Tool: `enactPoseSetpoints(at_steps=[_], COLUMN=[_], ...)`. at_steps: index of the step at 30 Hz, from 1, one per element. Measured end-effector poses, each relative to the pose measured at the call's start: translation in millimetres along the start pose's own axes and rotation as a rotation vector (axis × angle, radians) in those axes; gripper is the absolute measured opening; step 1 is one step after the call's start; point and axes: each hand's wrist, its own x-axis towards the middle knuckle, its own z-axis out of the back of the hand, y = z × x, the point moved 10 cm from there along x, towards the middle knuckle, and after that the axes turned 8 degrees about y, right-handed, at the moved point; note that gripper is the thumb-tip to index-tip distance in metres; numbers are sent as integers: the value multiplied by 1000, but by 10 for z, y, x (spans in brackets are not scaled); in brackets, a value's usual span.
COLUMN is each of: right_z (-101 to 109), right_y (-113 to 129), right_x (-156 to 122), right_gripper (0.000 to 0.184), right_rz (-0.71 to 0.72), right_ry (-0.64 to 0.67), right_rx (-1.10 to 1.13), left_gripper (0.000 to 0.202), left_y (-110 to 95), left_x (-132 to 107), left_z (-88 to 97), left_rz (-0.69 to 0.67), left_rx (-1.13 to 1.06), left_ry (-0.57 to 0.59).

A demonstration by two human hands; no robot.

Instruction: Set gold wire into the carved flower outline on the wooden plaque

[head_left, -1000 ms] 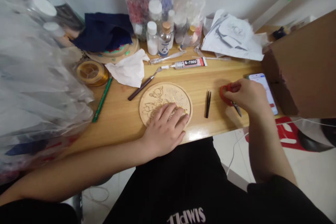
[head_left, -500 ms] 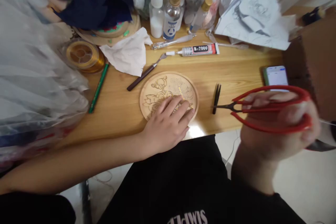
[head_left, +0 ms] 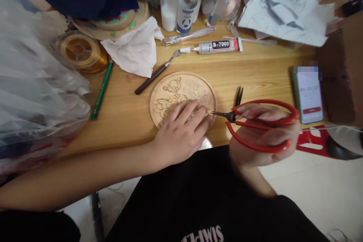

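A cluttered wooden worktop (head_left: 255, 72) carries one round engraved wooden disc (head_left: 176, 87), one pair of black tweezers (head_left: 238, 96), one B-7000 glue tube (head_left: 218, 45), one spool of gold wire (head_left: 81, 51) and one phone (head_left: 307, 94). The left hand (head_left: 181, 132) lies flat, fingers pressing the disc's near edge. The right hand (head_left: 261, 136) grips red-handled scissors (head_left: 231, 117), whose dark tips meet the left fingertips. The disc is pale, with gold wire tracing its floral outlines.

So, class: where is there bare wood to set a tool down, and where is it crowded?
Bare wood lies between the glue tube, the wooden disc and the phone, and between the green pencil and the disc. The back edge is crowded with bottles, tissue and wire spool. The left hand rests on the disc; the right hand holds red scissors.
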Motion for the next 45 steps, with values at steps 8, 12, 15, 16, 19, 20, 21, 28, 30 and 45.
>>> enactPoseSetpoints(at_steps=[8,12,15,16,19,20,21,28,30,45], right_z=[-34,-50,-70,-78,-81,-75,-70,-58,-52,-59], right_y=[66,45,33,33,31,38,49,64,64,141], right_x=[-40,-36,-40,-42,-44,-44,-44,-33,-36,-55], right_gripper=[26,26,22,22,23,24,25,25,25,35], right_rz=[30,41,38,34,5,2,4,-48,-59,154], right_ry=[-53,-10,50,64,50,29,8,-65,-76,-163], right_rx=[-131,-140,-58,-39,-71,-95,-107,-113,-113,-340], left_gripper=[35,34,34,34,34,34,34,35,35,39], left_y=[9,11,11,10,11,12,12,15,15,25], left_x=[1,1,1,2,2,1,0,-4,-5,-11], left_z=[-2,-5,-3,-3,-4,-4,-6,-13,-21,-73], left_rz=[4,6,8,7,9,10,10,14,15,37], left_rx=[-2,-5,-4,-5,-6,-7,-7,-2,-4,-6], left_ry=[0,4,5,5,7,7,7,1,6,49])
